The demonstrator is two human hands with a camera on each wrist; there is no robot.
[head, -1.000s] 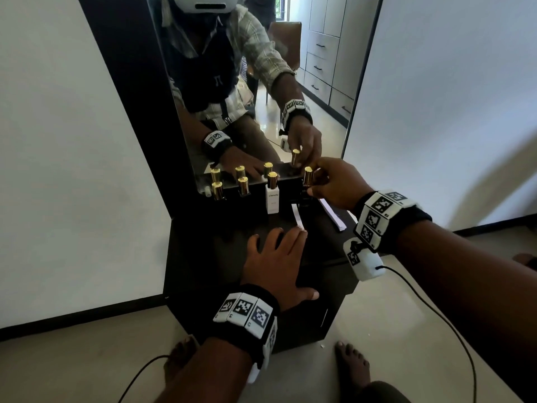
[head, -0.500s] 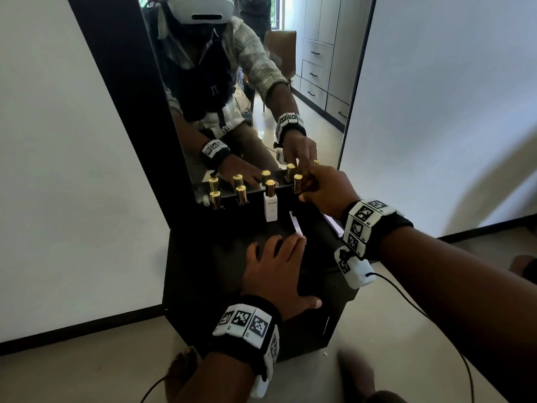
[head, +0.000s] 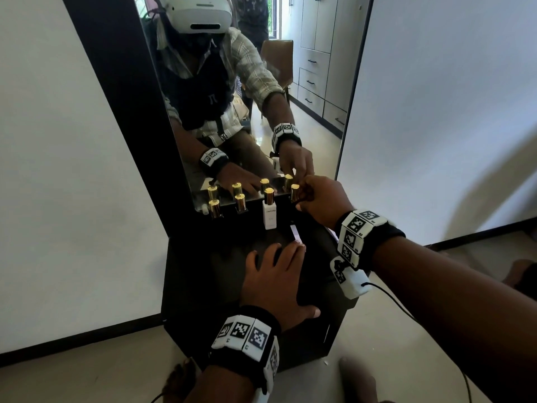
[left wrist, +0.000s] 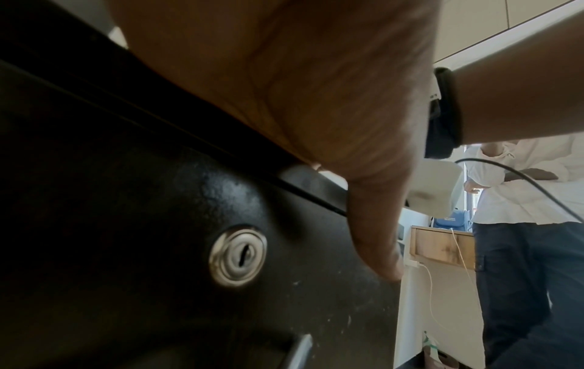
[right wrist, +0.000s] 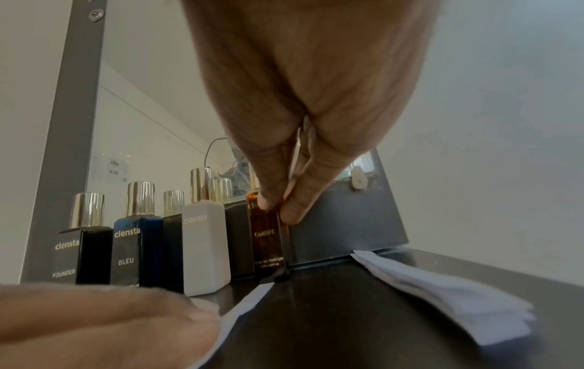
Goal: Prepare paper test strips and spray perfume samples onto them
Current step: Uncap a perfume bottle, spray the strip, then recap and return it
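Four gold-capped perfume bottles stand in a row against the mirror on the black cabinet (head: 200,274). My right hand (head: 308,196) pinches the amber bottle (right wrist: 269,241) at the right end near its shoulder, and its base touches the cabinet top. A thin white sliver shows between those fingers. Beside it are the white bottle (head: 269,218), a blue bottle (right wrist: 132,247) and a black bottle (right wrist: 83,252). My left hand (head: 276,274) lies flat on the cabinet top, fingertips on a white paper strip (head: 295,232). A stack of strips (right wrist: 442,287) lies to the right.
The mirror (head: 232,112) rises right behind the bottles and doubles them. The cabinet front has a round lock (left wrist: 237,257). White walls flank the cabinet. My bare feet (head: 359,376) are on the floor below. Another person (left wrist: 521,199) stands off to the right.
My right hand has carried the amber bottle left, closer to the white bottle. The left hand has stayed flat on the strip. The head view has tilted up a little.
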